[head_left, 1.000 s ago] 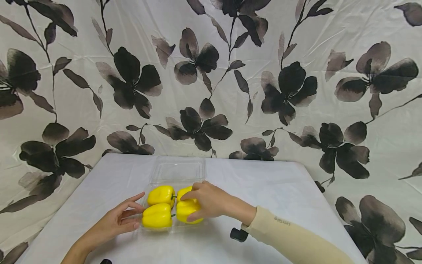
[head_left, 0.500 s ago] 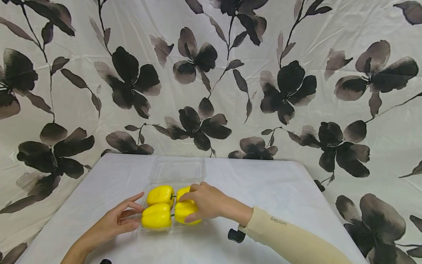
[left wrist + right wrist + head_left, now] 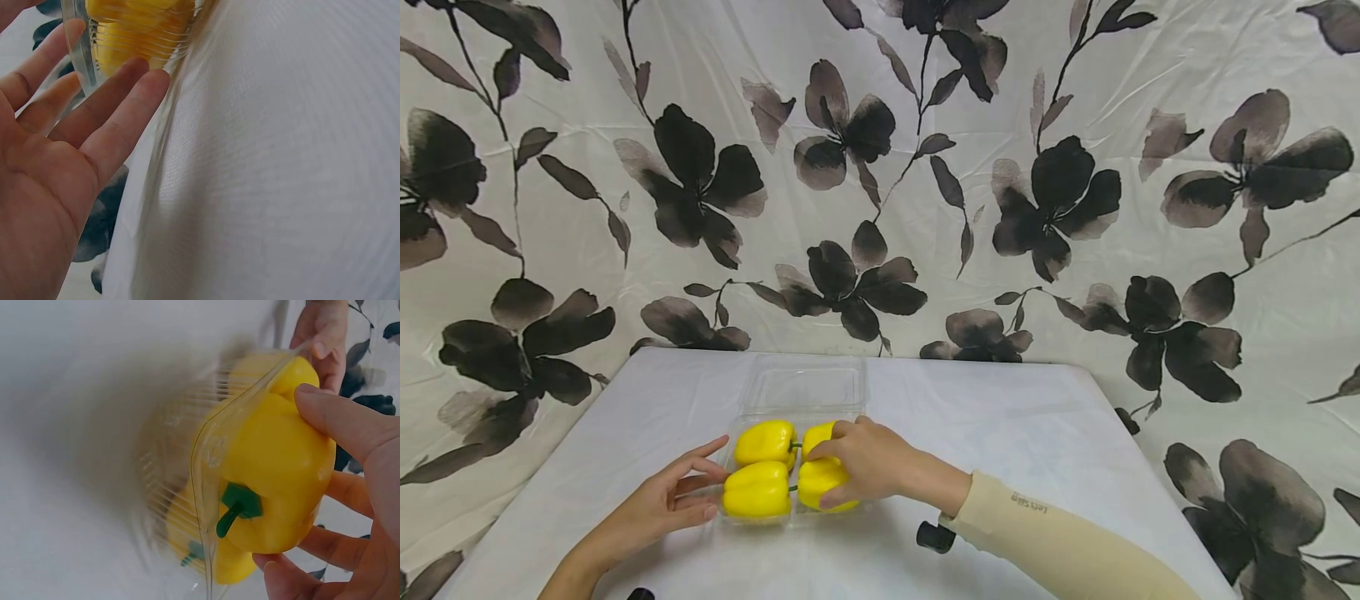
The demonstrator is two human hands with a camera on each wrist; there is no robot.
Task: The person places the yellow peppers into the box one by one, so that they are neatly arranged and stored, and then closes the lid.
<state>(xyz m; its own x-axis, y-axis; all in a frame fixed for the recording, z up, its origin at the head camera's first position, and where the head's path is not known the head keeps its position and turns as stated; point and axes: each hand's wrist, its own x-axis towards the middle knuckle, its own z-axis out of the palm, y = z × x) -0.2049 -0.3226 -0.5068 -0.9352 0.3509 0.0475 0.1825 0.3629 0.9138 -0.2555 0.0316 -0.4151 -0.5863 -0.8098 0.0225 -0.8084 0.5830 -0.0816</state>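
Yellow bell peppers with green stems lie in two rows inside a clear plastic clamshell box (image 3: 786, 522). My right hand (image 3: 880, 458) grips the front right bell pepper (image 3: 822, 483), thumb on one side and fingers on the other, as the right wrist view shows. Behind it, the back right bell pepper (image 3: 816, 435) is partly covered by that hand. My left hand (image 3: 662, 497) is beside the box's left wall, its fingers loosely extended with the tips at the plastic. Nearest to it are the front left bell pepper (image 3: 756, 490) and the back left bell pepper (image 3: 763, 442).
The box's clear lid (image 3: 807, 388) lies folded back toward the table's far edge. A white cloth covers the table (image 3: 985, 417). Behind stands a floral backdrop (image 3: 955, 208). A black wrist camera (image 3: 936, 537) hangs under the right sleeve.
My right hand and forearm have shifted very slightly left, still gripping the front right bell pepper. The left hand has kept its place at the box's side.
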